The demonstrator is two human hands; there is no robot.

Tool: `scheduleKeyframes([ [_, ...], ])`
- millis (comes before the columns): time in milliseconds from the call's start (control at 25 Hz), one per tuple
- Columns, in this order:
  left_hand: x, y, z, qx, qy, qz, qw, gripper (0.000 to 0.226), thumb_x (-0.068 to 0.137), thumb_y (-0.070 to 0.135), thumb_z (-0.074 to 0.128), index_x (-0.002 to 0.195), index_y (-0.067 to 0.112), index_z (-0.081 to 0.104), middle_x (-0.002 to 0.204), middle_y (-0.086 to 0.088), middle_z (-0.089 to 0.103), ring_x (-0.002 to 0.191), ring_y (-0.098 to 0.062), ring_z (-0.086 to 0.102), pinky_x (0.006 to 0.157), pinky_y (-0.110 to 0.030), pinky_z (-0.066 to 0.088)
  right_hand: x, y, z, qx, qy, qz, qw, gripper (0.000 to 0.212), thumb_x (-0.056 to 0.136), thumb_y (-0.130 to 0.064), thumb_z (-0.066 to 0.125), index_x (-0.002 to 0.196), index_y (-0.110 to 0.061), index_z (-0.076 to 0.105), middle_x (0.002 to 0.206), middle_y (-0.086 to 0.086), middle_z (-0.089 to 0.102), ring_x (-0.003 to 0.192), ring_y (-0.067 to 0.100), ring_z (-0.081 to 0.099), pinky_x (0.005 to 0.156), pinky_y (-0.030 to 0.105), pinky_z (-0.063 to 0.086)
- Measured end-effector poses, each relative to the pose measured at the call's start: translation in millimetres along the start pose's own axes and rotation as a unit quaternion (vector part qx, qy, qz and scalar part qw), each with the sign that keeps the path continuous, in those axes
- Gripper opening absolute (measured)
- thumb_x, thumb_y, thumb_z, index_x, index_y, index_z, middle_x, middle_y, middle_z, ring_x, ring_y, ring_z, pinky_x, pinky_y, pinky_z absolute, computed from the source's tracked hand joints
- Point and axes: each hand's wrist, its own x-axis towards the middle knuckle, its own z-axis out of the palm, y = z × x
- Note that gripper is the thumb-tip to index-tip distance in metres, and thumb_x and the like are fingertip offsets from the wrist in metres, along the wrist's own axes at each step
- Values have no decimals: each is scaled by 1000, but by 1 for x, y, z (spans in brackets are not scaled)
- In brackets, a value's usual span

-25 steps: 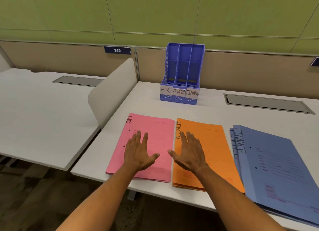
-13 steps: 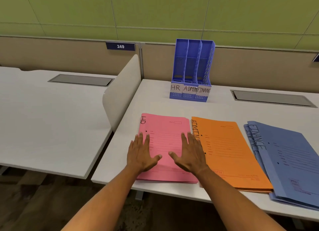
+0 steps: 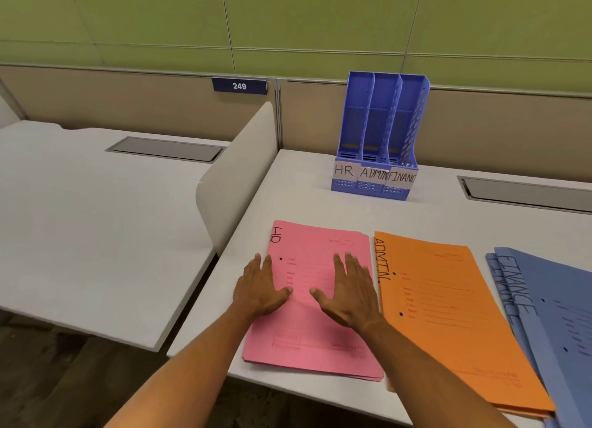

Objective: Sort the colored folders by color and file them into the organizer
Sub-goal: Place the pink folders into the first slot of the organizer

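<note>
On the white tabletop (image 3: 320, 203), near edge, three folder stacks lie side by side: pink folders (image 3: 320, 341) marked HR at left, orange folders (image 3: 448, 325) marked ADMIN in the middle, blue folders (image 3: 551, 306) marked FINANCE at right, fanned and running off the frame edge. Pink and orange stacks lie just beside each other; the blue stack overlaps the orange stack's right edge. Far side of the tabletop: blue organizer (image 3: 381, 133), upright, three compartments labelled HR, ADMIN, FINANCE from left to right, all three showing no folders. A grey recessed cable flap (image 3: 525, 194) sits to the right of the organizer. A white divider panel (image 3: 237, 184) separates this surface from a second white desk (image 3: 80, 229) at left, which carries its own grey flap. Behind: beige partition with a blue plate reading 249 (image 3: 239, 86), and a green panelled wall (image 3: 288, 17) above. Left hand (image 3: 259, 290): grip open, fingers straight, flat on the left edge of the pink stack, partly over bare tabletop. Right hand (image 3: 349, 290): grip open, fingers straight, palm down on the right part of the pink stack. Change versus 1.0 s ago: then the right hand lay on the orange stack; it now rests on pink, both hands on the same stack. The view has shifted left, so the stacks sit further right in frame.
</note>
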Motion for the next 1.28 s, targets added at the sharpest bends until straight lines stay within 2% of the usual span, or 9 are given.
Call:
scheduleKeyframes([
  [120, 10, -1, -3, -26, -4, -16, 1000, 80, 86, 51, 54, 148, 11, 22, 151, -15, 28, 139, -31, 26, 109, -47, 33, 8, 1, 5, 4, -19, 5, 1000, 97, 84, -70, 38, 153, -15, -1, 161, 15, -3, 149, 27, -3, 121, 45, 1],
  [200, 18, -3, -5, -41, 1, -13, 999, 60, 89, 43, 52, 136, 10, 37, 133, -15, 47, 124, -30, 43, 100, -46, 44, 10, 0, 8, 5, -23, 11, 1000, 97, 84, -69, 39, 153, -15, -1, 161, 14, -3, 149, 27, -4, 121, 45, 0],
  [280, 25, -4, -10, -82, 1, -22, 996, 44, 90, 33, 52, 126, 9, 44, 122, -14, 56, 108, -30, 56, 89, -43, 50, 14, -2, 11, 6, -29, 15, 999, 96, 84, -69, 38, 153, -15, -2, 161, 14, -4, 149, 28, -4, 121, 45, 0],
  [400, 35, -7, -16, -119, 10, -53, 991, 34, 88, 24, 53, 118, 7, 48, 109, -11, 57, 91, -30, 59, 73, -34, 46, 19, -7, 14, 3, -26, 27, 999, 97, 84, -70, 37, 153, -15, -1, 161, 15, -2, 149, 28, -3, 121, 45, -1],
  [560, 43, -12, -23, -157, 4, -64, 985, 22, 82, 19, 62, 97, 12, 47, 91, -2, 49, 82, -23, 51, 69, -30, 40, 22, -24, 16, 7, -19, 51, 998, 96, 85, -68, 41, 153, -15, 0, 161, 15, 1, 149, 28, 0, 121, 45, 1],
  [760, 55, -23, -28, -230, -46, -64, 970, 10, 67, 16, 64, 67, 11, 55, 67, -5, 56, 62, -22, 53, 60, -31, 48, 29, -40, 14, 4, 5, 83, 997, 95, 85, -67, 41, 153, -15, 2, 161, 15, 3, 149, 28, 2, 121, 46, 4],
  [840, 59, -29, -34, -268, -66, -58, 959, 14, 62, 16, 63, 55, 13, 51, 62, -7, 56, 57, -23, 54, 59, -34, 53, 32, -44, 8, -1, 19, 96, 995, 94, 85, -66, 42, 153, -15, 3, 161, 14, 5, 148, 29, 4, 121, 46, 5],
  [960, 62, -33, -50, -333, -79, -61, 938, 22, 64, 9, 67, 52, 12, 49, 63, -9, 62, 57, -25, 64, 66, -43, 61, 40, -51, -4, 2, 50, 108, 993, 93, 85, -66, 43, 153, -14, 6, 161, 14, 8, 148, 28, 7, 121, 46, 8],
  [1280, 75, -29, -88, -377, -90, -15, 922, 35, 75, 2, 73, 52, 10, 49, 62, -7, 60, 57, -17, 62, 57, -28, 57, 64, -55, -44, 0, 118, 123, 985, 89, 85, -62, 45, 153, -13, 12, 159, 15, 16, 147, 28, 13, 120, 44, 12],
])
